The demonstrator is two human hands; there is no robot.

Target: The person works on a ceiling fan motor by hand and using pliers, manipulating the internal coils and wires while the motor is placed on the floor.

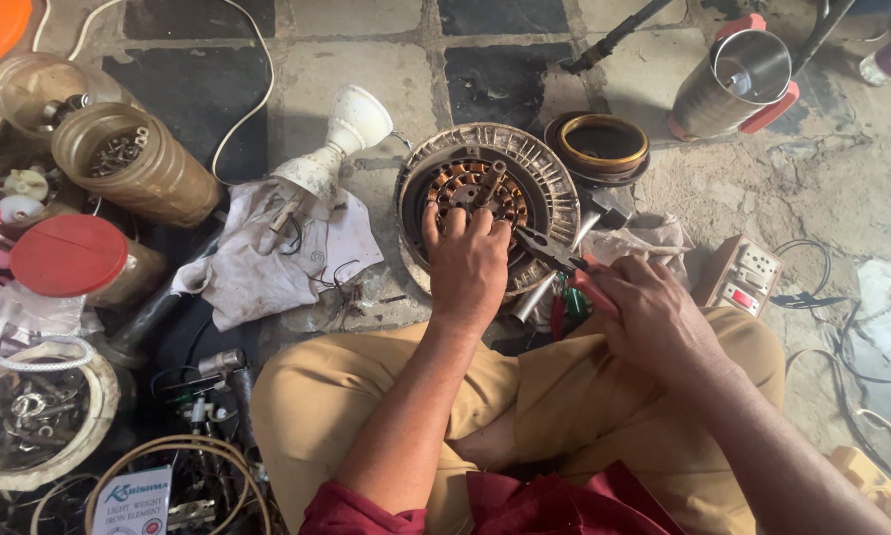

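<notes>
L hand (pixel 468 267) flat on motor stator (pixel 485 198), pliers (pixel 562 260) in R hand (pixel 653 317) beside

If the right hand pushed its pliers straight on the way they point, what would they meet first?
Probably the fan motor: the right hand aims the pliers up-left at its rim beside the left hand, though depth is unclear.

Hands at an open fan motor on the floor

Left hand (pixel 468 266) rests on the fan motor (pixel 485 203); right hand (pixel 653 315) grips red-handled pliers (pixel 564 263) just beside it.

Motor housing (pixel 485 188): dull metal w/ copper windings; pliers (pixel 564 263) red plastic handles; rag (pixel 267 248) grimy cloth.
</notes>
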